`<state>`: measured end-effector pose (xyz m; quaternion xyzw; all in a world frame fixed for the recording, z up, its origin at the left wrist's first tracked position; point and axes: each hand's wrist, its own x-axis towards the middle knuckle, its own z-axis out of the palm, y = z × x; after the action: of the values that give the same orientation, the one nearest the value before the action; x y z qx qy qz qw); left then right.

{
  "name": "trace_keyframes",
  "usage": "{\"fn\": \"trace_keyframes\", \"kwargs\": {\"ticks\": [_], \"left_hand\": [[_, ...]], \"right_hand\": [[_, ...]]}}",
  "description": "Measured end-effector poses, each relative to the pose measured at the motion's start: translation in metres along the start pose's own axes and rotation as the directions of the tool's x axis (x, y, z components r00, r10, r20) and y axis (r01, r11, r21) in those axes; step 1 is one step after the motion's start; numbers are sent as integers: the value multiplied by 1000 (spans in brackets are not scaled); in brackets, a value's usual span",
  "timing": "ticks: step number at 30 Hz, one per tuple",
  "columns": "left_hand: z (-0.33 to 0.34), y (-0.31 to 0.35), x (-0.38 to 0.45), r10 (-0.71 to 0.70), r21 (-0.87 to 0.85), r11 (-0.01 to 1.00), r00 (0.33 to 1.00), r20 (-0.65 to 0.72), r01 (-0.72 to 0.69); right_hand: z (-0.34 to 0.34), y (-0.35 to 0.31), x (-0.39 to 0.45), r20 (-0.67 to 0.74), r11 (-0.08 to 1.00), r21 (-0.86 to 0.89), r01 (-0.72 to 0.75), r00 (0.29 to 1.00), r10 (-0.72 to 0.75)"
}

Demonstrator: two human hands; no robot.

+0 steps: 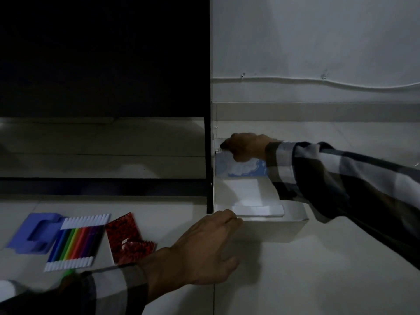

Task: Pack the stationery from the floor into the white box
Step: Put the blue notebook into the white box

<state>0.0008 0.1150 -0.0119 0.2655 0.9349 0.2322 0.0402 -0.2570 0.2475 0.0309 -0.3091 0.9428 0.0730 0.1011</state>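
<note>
The white box [261, 220] sits on the floor [318, 269] at centre right of the frame, just beside the lower corner of a dark panel [102, 64]. Inside it lie white sheets [244, 192] and, at the far end, a blue-and-white patterned item [243, 170].

The left hand [204, 248] comes in from the lower left; its fingers lie fairly straight and its fingertips [234, 220] touch the box's near left corner. It holds nothing.

The right hand [246, 146] reaches in from the right, above the far end of the box, fingers curled over the top edge of the patterned item; whether it truly grips that item cannot be told in the dim light.

The rest of the stationery lies on the floor at lower left, left of the left hand: a blue holder [34, 234], a pack of coloured pens [76, 242] touching it, and a red glittery packet [127, 237] just beside the left wrist. A green tip [68, 272] shows below the pens.
</note>
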Motion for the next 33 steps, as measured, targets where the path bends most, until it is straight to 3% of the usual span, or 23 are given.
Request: {"fn": "trace_keyframes", "kwargs": {"ticks": [8,14,21,33], "left_hand": [[7,-3,0,36,357,933,999,18,-40],[17,-18,-12,28,212,976,995,93,-47],[17,-17,-10,40,202,978,995,87,-57],[12,-16,-9,39,191,979,991,130,-64]], "right_hand": [[41,22,-8,-202,1000,-11,-1,979,-1],[50,39,-9,-266,987,106,-118,954,142],[55,37,-5,-308,973,211,-93,939,156],[65,32,-2,-383,988,-13,-154,913,137]]}}
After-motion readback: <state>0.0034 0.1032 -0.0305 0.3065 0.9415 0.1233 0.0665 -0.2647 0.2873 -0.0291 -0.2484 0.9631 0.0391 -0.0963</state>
